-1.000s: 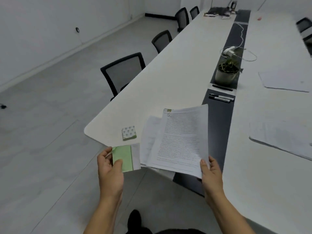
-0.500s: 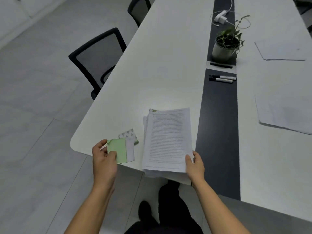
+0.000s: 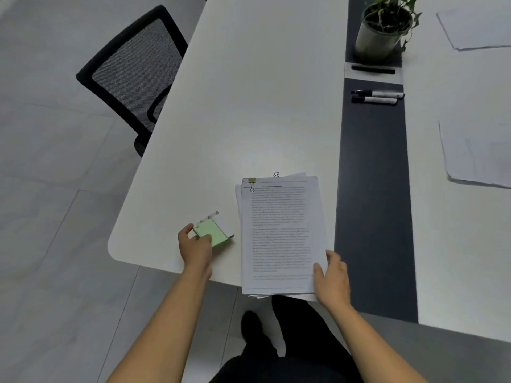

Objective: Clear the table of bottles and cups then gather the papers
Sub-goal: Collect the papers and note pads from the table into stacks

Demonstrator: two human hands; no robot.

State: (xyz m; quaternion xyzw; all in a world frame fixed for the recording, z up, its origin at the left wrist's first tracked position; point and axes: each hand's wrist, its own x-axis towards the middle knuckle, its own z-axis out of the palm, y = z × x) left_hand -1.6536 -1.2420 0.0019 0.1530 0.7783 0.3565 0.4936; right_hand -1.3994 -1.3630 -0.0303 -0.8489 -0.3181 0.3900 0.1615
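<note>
A stack of printed papers (image 3: 279,233) with a green binder clip (image 3: 252,183) at its top left corner lies on the white table (image 3: 262,92), its near edge hanging over the table's front edge. My right hand (image 3: 331,277) holds the stack's near right corner, thumb on top. My left hand (image 3: 195,246) pinches a small green note pad (image 3: 214,233) low over the table, just left of the stack; a patterned pad underneath it shows only at its edges. No bottles or cups are in view.
More loose white sheets lie at the right (image 3: 475,156) and far right (image 3: 475,26). A potted plant (image 3: 383,26), a black pen (image 3: 373,69) and two markers (image 3: 376,96) sit on the dark centre strip. A black mesh chair (image 3: 132,73) stands at the table's left side.
The paper stack has come down from the air onto the table and squared up. My left hand has carried the green pad forward over the patterned pad. The view has tilted down and closer.
</note>
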